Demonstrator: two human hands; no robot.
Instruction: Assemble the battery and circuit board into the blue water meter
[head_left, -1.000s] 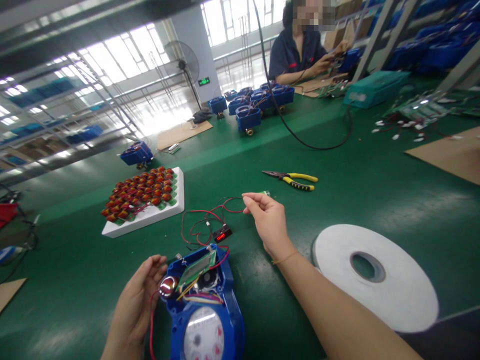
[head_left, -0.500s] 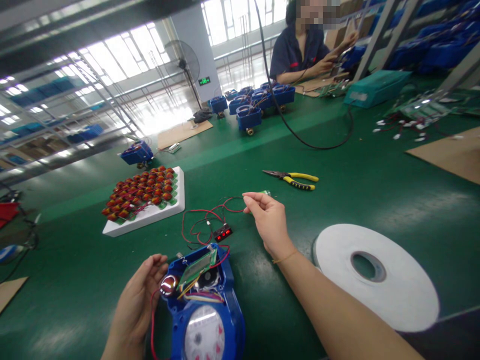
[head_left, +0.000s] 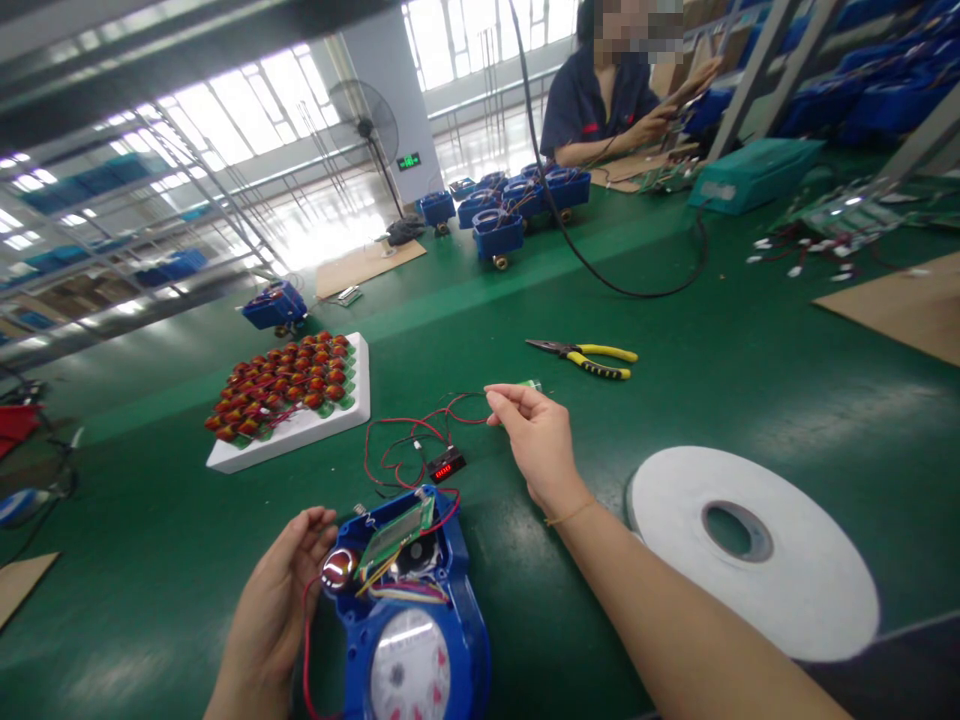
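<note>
A blue meter housing (head_left: pixel 469 620) with a green circuit board (head_left: pixel 396 535), wires and a round dial lies at the bottom centre. At its left side my left hand (head_left: pixel 281 590) is curled by a round copper-coloured coil (head_left: pixel 339 569); whether the fingers grip it is unclear. My right hand (head_left: pixel 529 430) pinches a thin wire, thumb against forefinger, with a small green cylinder (head_left: pixel 533 385) just behind the fingers. Between the hands a small black display (head_left: pixel 447 465) shows red digits, with red and black wires (head_left: pixel 390 422) looped around it.
Pliers (head_left: pixel 592 358) with yellow handles lie beyond my right hand. A white roll (head_left: pixel 660 500) is at the right, a white foam tray (head_left: pixel 292 440) of coils at the left. Farther back are blue housings (head_left: pixel 497 235), a black cable (head_left: pixel 637 293), a teal box (head_left: pixel 754 178) and a person (head_left: pixel 600 100).
The red digits on the small display have changed. Both of my hands and the blue housing stay practically where they were.
</note>
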